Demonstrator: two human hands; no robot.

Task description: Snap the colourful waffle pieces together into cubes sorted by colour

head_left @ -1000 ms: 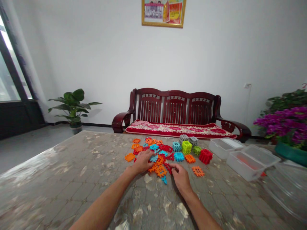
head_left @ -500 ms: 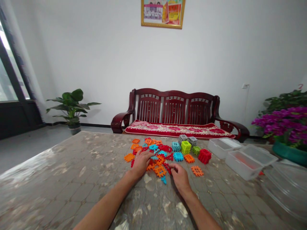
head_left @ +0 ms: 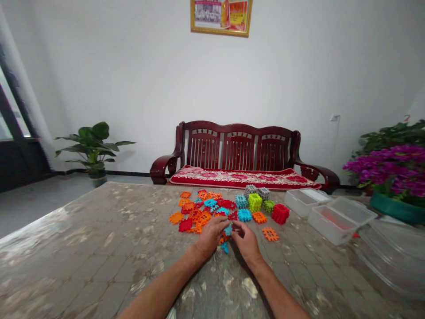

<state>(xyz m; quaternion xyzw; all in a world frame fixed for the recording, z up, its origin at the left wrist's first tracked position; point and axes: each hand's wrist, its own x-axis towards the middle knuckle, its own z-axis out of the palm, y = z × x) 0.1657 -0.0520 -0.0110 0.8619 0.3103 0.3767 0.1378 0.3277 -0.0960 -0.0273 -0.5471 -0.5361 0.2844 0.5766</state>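
My left hand and my right hand meet over the marbled table, at the near edge of a scatter of flat plastic tiles in orange, red and blue. A blue tile sits between the fingertips, and my left hand's fingers are pinched on it. My right hand's fingers are closed against the same spot; what they hold is hidden. Another blue tile lies just below the hands. A loose orange tile lies to the right.
Behind the tiles stand assembled cubes: blue, green, grey and red. Two clear plastic boxes and a clear lid sit at the right. A wooden bench and potted plants stand beyond the table.
My left hand left the pile and came right and nearer, bringing a blue tile to my right hand. The hands now touch. The view has shifted slightly right.
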